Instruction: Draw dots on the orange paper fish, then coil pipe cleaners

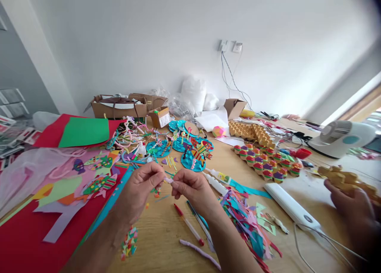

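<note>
Above the middle of the table, my left hand (147, 181) and my right hand (190, 187) meet almost fingertip to fingertip. Both are closed in a pinch on a small pale purple piece (168, 180); whether it is paper or fuzzy stem cannot be made out. Below them lie a red-capped pen (189, 225), a dark-tipped pen (200, 221) and a light purple pipe cleaner (201, 254). Beyond my fingers are blue discs (193, 161) with colourful paper fish (199, 150). Tiny coloured paper bits (129, 243) sit beside my left forearm.
At the right edge a co-worker's hand (351, 209) holds a yellow egg-carton piece (342, 179). Painted egg cartons (264, 161), a white power strip (293, 205), a fan (339, 138) and paper strips (247, 225) lie right. Red paper (35, 237) covers the left; cardboard boxes (119, 108) stand behind.
</note>
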